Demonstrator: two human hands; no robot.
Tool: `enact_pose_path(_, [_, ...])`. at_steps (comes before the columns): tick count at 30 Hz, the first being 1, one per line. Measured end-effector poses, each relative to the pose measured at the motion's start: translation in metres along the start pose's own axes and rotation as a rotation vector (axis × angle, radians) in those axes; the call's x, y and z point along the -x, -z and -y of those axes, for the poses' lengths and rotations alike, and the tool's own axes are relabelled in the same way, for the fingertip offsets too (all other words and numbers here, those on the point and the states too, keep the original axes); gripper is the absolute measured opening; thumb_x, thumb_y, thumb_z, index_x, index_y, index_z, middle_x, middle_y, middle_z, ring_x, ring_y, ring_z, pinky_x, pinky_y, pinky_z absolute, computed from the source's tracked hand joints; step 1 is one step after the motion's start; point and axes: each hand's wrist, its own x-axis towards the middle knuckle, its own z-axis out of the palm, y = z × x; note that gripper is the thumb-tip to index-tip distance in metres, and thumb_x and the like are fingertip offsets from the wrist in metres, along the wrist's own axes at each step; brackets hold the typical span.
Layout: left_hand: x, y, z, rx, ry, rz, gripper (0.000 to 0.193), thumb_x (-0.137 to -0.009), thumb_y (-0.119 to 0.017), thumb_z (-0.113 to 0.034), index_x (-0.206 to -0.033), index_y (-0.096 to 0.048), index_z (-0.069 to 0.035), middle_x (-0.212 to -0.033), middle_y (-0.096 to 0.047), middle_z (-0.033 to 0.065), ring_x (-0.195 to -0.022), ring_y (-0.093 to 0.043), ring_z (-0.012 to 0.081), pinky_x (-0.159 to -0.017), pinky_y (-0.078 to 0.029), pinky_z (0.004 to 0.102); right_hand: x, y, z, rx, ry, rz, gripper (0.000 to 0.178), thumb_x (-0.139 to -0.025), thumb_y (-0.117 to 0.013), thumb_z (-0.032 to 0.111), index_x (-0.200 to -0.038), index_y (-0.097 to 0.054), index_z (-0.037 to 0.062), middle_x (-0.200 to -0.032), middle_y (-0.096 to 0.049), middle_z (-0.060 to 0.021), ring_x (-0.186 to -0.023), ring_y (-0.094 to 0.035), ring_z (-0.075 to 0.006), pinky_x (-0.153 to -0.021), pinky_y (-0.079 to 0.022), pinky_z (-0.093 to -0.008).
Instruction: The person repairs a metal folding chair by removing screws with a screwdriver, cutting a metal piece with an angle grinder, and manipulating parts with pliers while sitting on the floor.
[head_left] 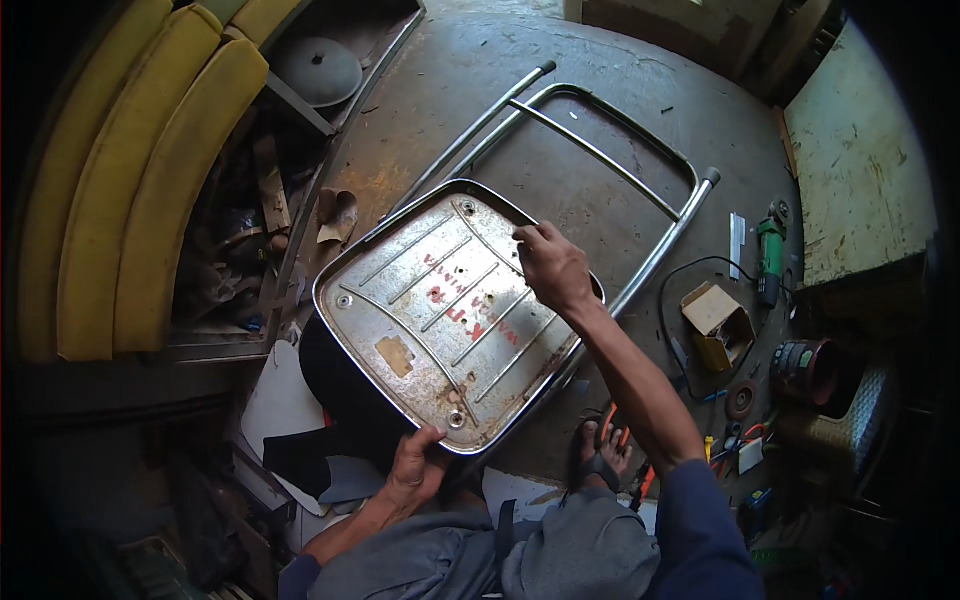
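The metal seat panel (455,325) shows a ribbed, rust-stained, red-lettered face upward, corners rounded. It sits askew, overlapping the bright tubular frame (652,264) beyond.

The person's right forearm (645,385) reaches up and leftward, ending in the right hand (555,268), back uppermost, fingers (528,238) curled in. The left forearm (350,528) slants up and rightward; the left hand (416,472) extends its thumb (428,437) uppermost, other fingers largely hidden.

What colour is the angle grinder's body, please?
The angle grinder's body is mainly green, clearest in the head view.
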Motion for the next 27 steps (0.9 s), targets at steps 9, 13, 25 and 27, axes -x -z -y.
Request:
enact_pose_path(9, [-0.018,0.021,0.014,0.074,0.038,0.024,0.060,-0.081,-0.067,-0.002,-0.138,-0.049,0.005,-0.132,-0.060,0.0140,-0.126,-0.056,0.0296,-0.113,-0.042,0.0486,-0.118,-0.121,-0.056,0.486,0.189,0.362,0.026,-0.094,-0.054,0.015,-0.117,-0.068,0.0172,-0.106,-0.064,-0.0138,-0.100,-0.068,-0.0331,-0.080,-0.057,-0.0456])
enact_pose_path(13, [-0.030,0.030,0.019,0.087,0.083,0.016,0.059,-0.082,-0.066,-0.003,-0.137,-0.049,0.007,-0.131,-0.060,0.0159,-0.125,-0.057,0.0306,-0.113,-0.043,0.0464,-0.129,-0.131,-0.078,0.491,0.324,0.372,0.016,-0.095,-0.054,0.015,-0.105,-0.066,0.0098,-0.109,-0.064,-0.0147,-0.092,-0.070,-0.0336,-0.075,-0.059,-0.0454])
enact_pose_path(25, [-0.042,0.046,0.022,0.103,0.140,0.038,0.062,-0.082,-0.065,0.000,-0.141,-0.047,0.005,-0.137,-0.058,0.0157,-0.129,-0.054,0.0289,-0.114,-0.040,0.0438,-0.159,-0.136,-0.063,0.505,0.412,0.303,0.015,-0.092,-0.059,0.012,-0.106,-0.064,0.0079,-0.120,-0.063,-0.0183,-0.093,-0.071,-0.0352,-0.075,-0.058,-0.0467])
enact_pose_path(27, [-0.042,0.051,0.029,0.101,0.143,0.042,0.061,-0.082,-0.066,-0.001,-0.140,-0.049,0.005,-0.136,-0.059,0.0147,-0.128,-0.055,0.0283,-0.114,-0.040,0.0438,-0.146,-0.129,-0.041,0.404,0.249,0.276,0.013,-0.091,-0.062,0.011,-0.103,-0.063,0.0061,-0.116,-0.064,-0.0193,-0.096,-0.070,-0.0363,-0.075,-0.057,-0.0450])
